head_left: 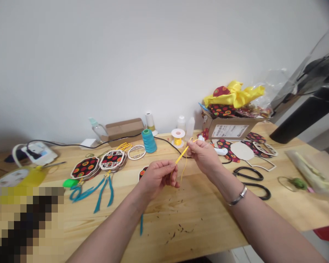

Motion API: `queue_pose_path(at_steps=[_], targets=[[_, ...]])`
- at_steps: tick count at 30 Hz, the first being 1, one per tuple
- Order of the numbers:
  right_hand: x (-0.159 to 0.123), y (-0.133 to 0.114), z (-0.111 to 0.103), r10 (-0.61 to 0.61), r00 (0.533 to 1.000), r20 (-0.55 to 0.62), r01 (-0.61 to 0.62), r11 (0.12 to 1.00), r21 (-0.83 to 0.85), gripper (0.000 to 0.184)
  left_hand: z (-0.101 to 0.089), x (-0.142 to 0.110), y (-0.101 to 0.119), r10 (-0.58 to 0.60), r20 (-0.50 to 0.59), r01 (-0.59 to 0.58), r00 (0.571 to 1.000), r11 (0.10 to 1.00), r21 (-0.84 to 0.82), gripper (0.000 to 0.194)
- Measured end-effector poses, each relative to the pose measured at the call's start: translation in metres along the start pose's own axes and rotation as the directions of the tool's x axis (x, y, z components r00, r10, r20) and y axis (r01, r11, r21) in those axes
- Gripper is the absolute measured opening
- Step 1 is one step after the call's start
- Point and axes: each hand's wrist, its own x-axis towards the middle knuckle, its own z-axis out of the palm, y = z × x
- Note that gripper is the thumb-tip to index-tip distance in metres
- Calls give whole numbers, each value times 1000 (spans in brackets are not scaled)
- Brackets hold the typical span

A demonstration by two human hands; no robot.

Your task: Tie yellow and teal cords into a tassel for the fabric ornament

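Observation:
A yellow cord [181,155] runs taut and slanting between my two hands above the table. My left hand [160,177] is closed, pinching its lower end between thumb and fingers. Up and to the right, my right hand [204,155] pinches the other end, where a small loop sticks up. Thin loose strands of the cord hang below the hands. Partly hidden behind my left hand lies a dark floral ornament [142,172], and a teal tassel [141,224] shows below my left forearm.
Stacked ornaments [84,168] with teal tassels lie left. Behind stand a teal thread cone [148,141], a yellow thread spool [178,140] and a cardboard box [227,128] of fabric. Black-handled scissors [253,184] and a glue gun [220,151] lie right. Dark scraps [178,232] dot the wooden table [208,233].

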Motion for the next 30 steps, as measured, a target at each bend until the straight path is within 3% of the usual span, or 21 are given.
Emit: queue_pose_path(at_steps=[5,12,15,17,18,19,21,22,23,25,26,28,30], targets=[[10,-5,-11,-52,988,-143,58,998,38,37,-1,2,0,13,-1,-13,1000,1000,27,17],[15,-19,-22,-137,962,-236,164,982,98,33,-7,5,-3,3,18,-4,1000,996,88,20],[14,-24,-24,-178,955,-235,199,978,68,31,-8,5,-3,15,3,-15,1000,974,226,21],[12,-24,-22,-196,960,-202,201,980,4,28,-8,4,0,90,-71,-56,993,921,386,17],[9,-24,-19,-205,964,-169,201,979,-37,27,-7,3,1,188,-130,-108,974,879,465,16],[6,-23,-16,-213,970,-118,203,975,-87,25,-5,1,3,322,-191,-178,927,828,532,20],[-3,-20,-7,-233,971,62,241,952,-190,19,-2,-3,6,581,-263,-329,770,715,616,31],[-8,-18,-2,-233,956,180,273,930,-247,17,0,-4,7,651,-271,-390,709,683,618,34],[-12,-16,3,-236,932,275,315,902,-295,13,2,-6,7,675,-273,-436,686,682,587,34],[-20,-11,11,-252,885,392,401,840,-365,9,6,-6,7,589,-284,-474,757,794,381,34],[-22,-8,14,-261,871,417,429,817,-386,8,7,-6,6,505,-272,-449,819,860,243,32],[-24,-4,17,-263,866,426,443,798,-409,7,11,-5,4,336,-210,-331,918,942,62,31],[-24,0,17,-245,881,404,415,811,-413,11,15,-5,3,215,-145,-216,966,976,10,28]])
